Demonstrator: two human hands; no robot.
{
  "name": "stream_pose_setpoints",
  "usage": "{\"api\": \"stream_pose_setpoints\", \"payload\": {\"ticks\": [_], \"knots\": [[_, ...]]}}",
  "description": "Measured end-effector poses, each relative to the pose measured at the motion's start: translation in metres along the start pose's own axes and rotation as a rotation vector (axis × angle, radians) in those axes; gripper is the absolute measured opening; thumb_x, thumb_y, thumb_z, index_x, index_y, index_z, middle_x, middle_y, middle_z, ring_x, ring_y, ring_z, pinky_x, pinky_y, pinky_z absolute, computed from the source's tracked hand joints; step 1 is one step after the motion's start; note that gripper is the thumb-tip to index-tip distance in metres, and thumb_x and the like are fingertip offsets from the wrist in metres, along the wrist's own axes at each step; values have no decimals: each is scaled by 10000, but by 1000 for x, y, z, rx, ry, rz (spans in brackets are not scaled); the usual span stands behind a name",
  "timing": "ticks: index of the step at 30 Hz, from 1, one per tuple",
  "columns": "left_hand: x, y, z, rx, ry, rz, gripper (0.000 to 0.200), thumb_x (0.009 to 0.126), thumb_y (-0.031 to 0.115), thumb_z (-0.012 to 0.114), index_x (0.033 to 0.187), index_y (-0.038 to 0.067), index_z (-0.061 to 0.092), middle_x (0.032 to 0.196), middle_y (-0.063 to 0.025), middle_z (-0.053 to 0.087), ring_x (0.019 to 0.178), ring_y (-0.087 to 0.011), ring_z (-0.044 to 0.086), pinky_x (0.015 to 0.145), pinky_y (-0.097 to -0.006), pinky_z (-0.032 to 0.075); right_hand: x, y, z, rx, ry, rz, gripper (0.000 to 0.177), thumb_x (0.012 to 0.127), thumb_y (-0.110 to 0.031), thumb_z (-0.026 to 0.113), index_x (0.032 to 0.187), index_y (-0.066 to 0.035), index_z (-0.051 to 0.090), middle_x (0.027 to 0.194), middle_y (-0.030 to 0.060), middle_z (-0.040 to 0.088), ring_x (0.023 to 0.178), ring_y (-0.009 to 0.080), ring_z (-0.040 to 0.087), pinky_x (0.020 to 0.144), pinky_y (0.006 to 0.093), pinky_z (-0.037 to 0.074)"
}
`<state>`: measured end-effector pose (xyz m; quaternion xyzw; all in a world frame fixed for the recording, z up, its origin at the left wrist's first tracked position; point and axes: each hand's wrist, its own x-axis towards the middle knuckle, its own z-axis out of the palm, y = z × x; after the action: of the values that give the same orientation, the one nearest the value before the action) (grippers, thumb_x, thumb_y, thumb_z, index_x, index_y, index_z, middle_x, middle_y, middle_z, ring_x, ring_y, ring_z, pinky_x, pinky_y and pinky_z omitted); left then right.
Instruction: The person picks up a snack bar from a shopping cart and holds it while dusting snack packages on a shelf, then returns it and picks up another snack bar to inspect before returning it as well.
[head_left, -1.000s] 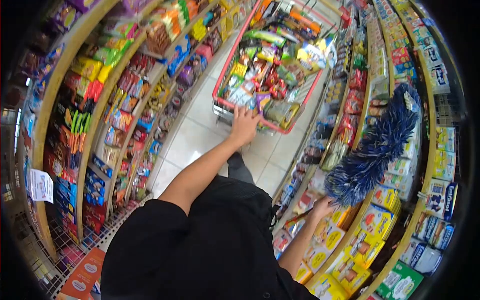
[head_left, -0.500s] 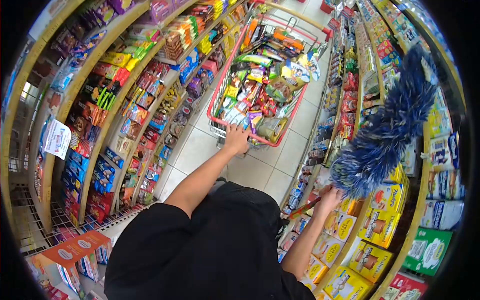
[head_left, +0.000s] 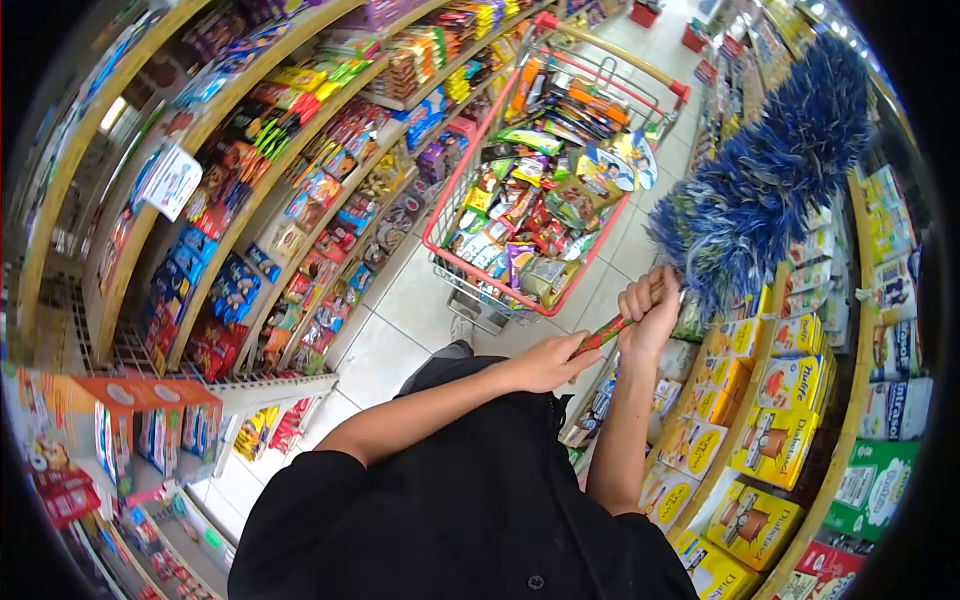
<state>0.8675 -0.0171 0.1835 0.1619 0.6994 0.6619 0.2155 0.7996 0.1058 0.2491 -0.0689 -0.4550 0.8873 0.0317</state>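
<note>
Moved since the earlier frame: left hand (head_left: 548, 362), off the near rim of the shopping cart (head_left: 470, 285) and over to the feather duster (head_left: 765, 185), whose head is raised from 3 o'clock to 1 o'clock. Item, 9 o'clock: left shelving (head_left: 250, 200), tiers of snack packets, tightly faced. Item, 12 o'clock: shopping cart, heaped with packets, standing on the tiled floor (head_left: 400, 310) with no hand on it. Item, centre: left hand, fingers lightly curled on the lower end of the red handle (head_left: 600, 335). Item, just right of centre: right hand (head_left: 648, 318), a full fist around the handle close under the head. Item, 1 to 2 o'clock: duster head, blue and white, bushy, against the upper right shelves. Item, 4 o'clock: yellow boxes (head_left: 775, 440), stood upright in rows at the shelf edge. Hazards, as judged: the unheld cart can drift or be bumped by a knee, since nothing steadies it; a broad sweep of the head can catch light boxes and tip them off the edge; the left grip looks slight, so a snag on a shelf lip may twist the handle loose.
</note>
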Motion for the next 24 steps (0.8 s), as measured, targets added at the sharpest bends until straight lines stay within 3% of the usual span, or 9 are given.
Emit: {"api": "stream_pose_setpoints", "payload": {"ticks": [2,6,7,10,11,14,20,22,24], "knots": [[-9,4,8,40,96,89,266,933,268,462,911,3,459,599,-121,494,470,-229,475,501,-352,390,-8,-7,11,52,-10,24,287,927,-304,424,731,-94,433,463,-38,235,374,71,184,371,236,162],[-24,6,-4,59,56,192,257,937,256,448,917,0,433,573,-128,453,486,-244,451,496,-369,366,-30,1,28,-243,120,-135,357,957,-353,371,758,-62,424,512,18,329,459,142,346,475,281,340],[-25,8,-1,32,50,205,256,938,254,444,916,0,424,566,-129,442,491,-246,451,498,-372,364,-33,1,10,-289,1,-116,357,971,-341,333,835,-32,449,598,71,460,607,223,507,657,354,439],[-23,12,-8,82,41,242,254,937,256,444,913,6,405,563,-140,433,520,-275,469,511,-380,368,-51,11,10,-370,-23,-145,341,978,-319,317,947,-11,461,740,131,561,784,281,587,814,391,446],[-23,12,-11,56,14,229,257,935,257,446,912,4,405,566,-146,437,522,-286,472,512,-386,367,-55,14,-1,-347,-62,-89,355,977,-318,315,1028,6,451,884,183,590,920,318,588,913,417,411],[-23,11,-22,17,-49,230,259,931,256,450,910,2,405,575,-165,450,530,-321,482,515,-404,366,-62,14,0,-435,-86,-75,389,976,-287,305,1021,58,478,952,192,606,969,289,583,946,413,392],[-19,10,-51,9,-72,350,267,919,250,466,965,-9,420,582,-189,476,545,-378,500,524,-429,390,-62,18,27,-428,-102,-90,429,977,-341,285,1179,26,375,854,183,607,935,333,579,874,432,421],[-16,5,-58,36,-29,388,287,914,252,474,1006,-16,427,583,-200,488,550,-393,507,530,-433,404,-56,28,37,-250,-8,-66,357,968,-356,327,1050,-25,431,675,83,464,694,218,458,679,342,365],[-8,-2,-74,100,-179,314,425,882,323,519,1108,-25,427,810,-228,556,748,-375,559,647,-432,429,-49,39,47,-74,89,-39,320,960,-371,368,921,-76,486,496,-18,321,452,103,338,483,253,310]]}}
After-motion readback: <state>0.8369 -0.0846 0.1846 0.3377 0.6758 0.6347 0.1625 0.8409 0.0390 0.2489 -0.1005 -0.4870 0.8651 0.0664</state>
